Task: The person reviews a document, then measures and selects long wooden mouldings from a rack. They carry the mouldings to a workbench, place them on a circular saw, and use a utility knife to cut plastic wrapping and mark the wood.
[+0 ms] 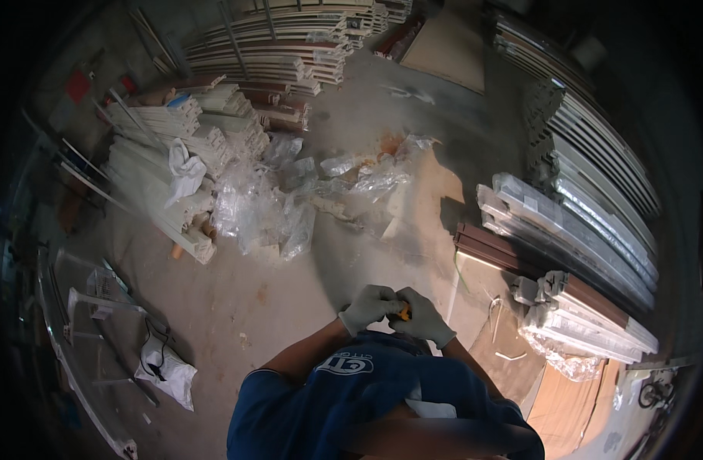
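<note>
One small orange object (404, 311) is held between the gloved left hand (369, 308) and right hand (423, 317), their fingers curled closely.

We record, at the lower centre of the frame: one shirt (298, 410), dark blue, short-sleeved, with a white printed emblem and lettering (348, 363) on the front. Left sleeve (261, 387): plain blue, loose, ending above the bare forearm. Two work gloves, both pale grey: left glove (371, 308), right glove (427, 320). We add one whitish patch (432, 409) low on the shirt, nature unclear.
</note>
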### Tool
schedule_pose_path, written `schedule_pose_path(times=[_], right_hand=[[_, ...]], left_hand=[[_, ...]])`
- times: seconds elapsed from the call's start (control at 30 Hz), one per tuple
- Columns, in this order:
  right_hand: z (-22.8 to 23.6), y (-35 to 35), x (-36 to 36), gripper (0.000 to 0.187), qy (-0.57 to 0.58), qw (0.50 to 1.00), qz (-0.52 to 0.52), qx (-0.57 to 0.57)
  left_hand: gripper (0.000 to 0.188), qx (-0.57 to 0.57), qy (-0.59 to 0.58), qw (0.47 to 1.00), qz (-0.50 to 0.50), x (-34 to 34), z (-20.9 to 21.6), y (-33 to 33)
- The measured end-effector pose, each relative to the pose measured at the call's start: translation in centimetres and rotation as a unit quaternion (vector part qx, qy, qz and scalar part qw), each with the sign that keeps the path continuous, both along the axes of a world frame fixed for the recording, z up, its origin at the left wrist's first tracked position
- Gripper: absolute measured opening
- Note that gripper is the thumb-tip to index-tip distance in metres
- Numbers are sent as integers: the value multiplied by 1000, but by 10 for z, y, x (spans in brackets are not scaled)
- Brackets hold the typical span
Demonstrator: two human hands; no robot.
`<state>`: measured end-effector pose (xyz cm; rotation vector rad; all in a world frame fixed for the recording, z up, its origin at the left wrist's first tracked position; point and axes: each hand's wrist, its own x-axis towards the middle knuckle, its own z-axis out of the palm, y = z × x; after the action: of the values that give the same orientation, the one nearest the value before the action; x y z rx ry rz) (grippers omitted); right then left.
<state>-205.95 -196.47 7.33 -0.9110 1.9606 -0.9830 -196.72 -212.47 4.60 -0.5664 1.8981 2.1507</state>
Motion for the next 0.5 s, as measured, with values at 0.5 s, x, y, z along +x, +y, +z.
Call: schedule_pose_path(times=[0.5], right_hand=[[-47, -53, -389, 56, 117, 993, -27, 16]], left_hand=[[16, -14, 110, 992, -64, -409, -3, -96]])
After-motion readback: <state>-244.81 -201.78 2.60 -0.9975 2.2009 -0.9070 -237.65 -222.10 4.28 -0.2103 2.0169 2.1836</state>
